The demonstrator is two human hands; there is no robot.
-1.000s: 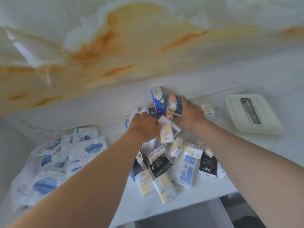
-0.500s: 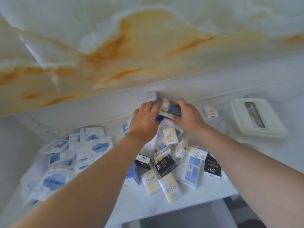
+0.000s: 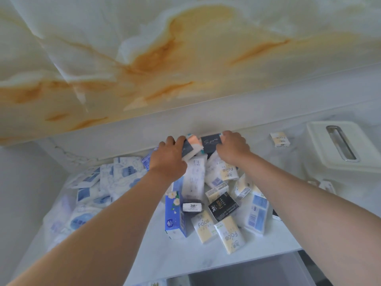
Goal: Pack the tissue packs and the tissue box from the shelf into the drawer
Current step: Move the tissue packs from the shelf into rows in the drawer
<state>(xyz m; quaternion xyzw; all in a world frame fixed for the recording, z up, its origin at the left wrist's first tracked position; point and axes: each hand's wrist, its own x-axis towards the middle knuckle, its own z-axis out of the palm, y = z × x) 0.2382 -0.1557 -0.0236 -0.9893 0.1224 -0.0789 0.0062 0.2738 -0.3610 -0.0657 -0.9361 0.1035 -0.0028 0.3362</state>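
Dark grey tissue pack lettered "S.pure" (image 3: 210, 142): head view; held at the back of the pile, close to the wall; grasped at its right end by the right hand (image 3: 233, 150), fingers curled over the top edge.
Grey-and-white tissue pack with a pink patch (image 3: 189, 150): just left of the first and touching it; gripped by the left hand (image 3: 168, 162), fingers wrapped over its left end.
Cream plastic tissue box with a slotted lid (image 3: 317, 141): on the white marble shelf (image 3: 160, 259), well right of the right hand, untouched.
Change from half a second ago: hands then bunched together over the packs, now slightly apart, one pack each; lettered face now turned to the camera.
Loose pile between the forearms: pale yellow "Face" packs (image 3: 229, 236), black "Face" pack (image 3: 222, 206), blue flowered carton (image 3: 175, 215); partly hidden by the left wrist.
Soft white-and-blue packs (image 3: 115, 176): heaped left of the left arm.
Small pale yellow pack (image 3: 279, 139): alone, between right hand and tissue box.
Grey drawer (image 3: 237, 273): open below the shelf's front edge; contents unclear.
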